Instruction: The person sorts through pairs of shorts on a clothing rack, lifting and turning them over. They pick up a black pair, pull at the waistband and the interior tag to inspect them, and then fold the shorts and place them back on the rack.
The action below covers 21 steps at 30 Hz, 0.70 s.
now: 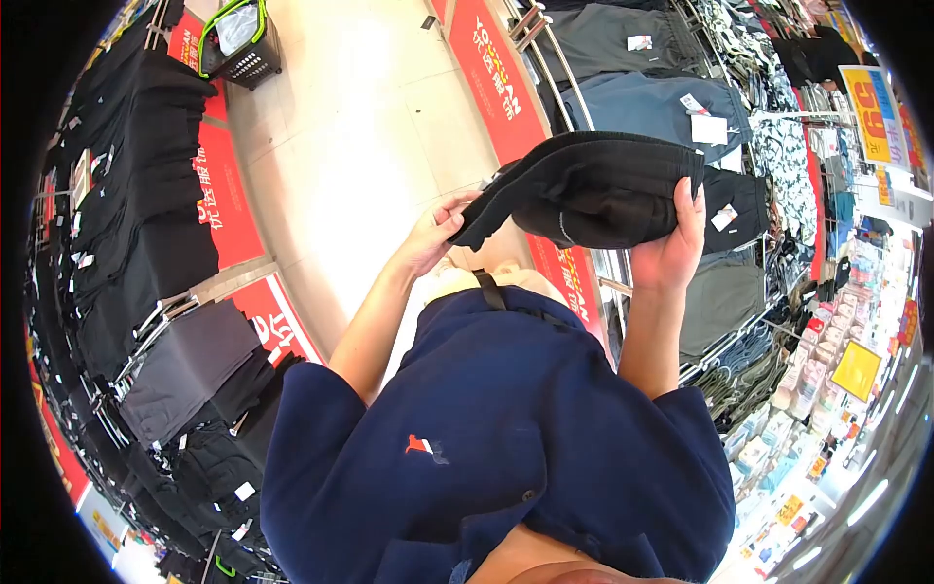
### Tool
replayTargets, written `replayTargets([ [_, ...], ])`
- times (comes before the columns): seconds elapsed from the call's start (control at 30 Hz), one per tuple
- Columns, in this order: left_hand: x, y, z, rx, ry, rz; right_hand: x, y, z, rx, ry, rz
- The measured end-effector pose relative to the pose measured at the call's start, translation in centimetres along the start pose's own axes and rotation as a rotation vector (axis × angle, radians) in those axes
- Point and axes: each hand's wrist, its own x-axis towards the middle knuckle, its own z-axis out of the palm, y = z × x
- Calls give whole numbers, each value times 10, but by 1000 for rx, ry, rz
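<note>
A black garment [603, 190] with a ribbed elastic waistband is stretched between both hands, above waist height. My left hand [438, 234] pinches the waistband's end on the left, fingers closed on it. On the right, my right hand [676, 238] grips the other end, thumb on the near side and the other fingers partly hidden by the cloth. The waistband arches up between them and the inside of the garment faces me. Behind it on the right hang blue-grey trousers [657, 112] with white tags.
Racks of black trousers [146, 185] and a grey pair [190, 370] line the left. A black basket [255, 66] with green handles stands on the aisle floor [360, 117]. Dark trousers [623, 44] and a yellow price sign [866, 112] are on the right.
</note>
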Motion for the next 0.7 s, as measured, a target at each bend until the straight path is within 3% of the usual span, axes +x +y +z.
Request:
replayTargets([
  [0.17, 17, 16, -9, 150, -71, 79, 16, 1, 9, 66, -51, 24],
  [0.3, 21, 19, -6, 293, 14, 108, 31, 15, 29, 160, -90, 166],
  [0.4, 25, 21, 0, 320, 156, 99, 60, 38, 35, 216, -260, 236],
  [0.47, 33, 15, -3, 293, 423, 137, 86, 50, 40, 205, -342, 246],
  [0.53, 38, 9, -22, 259, 647, 24, 114, 56, 48, 201, -388, 248],
  [0.7, 55, 53, -26, 114, 756, 210, 181, 53, 79, 280, -443, 299],
])
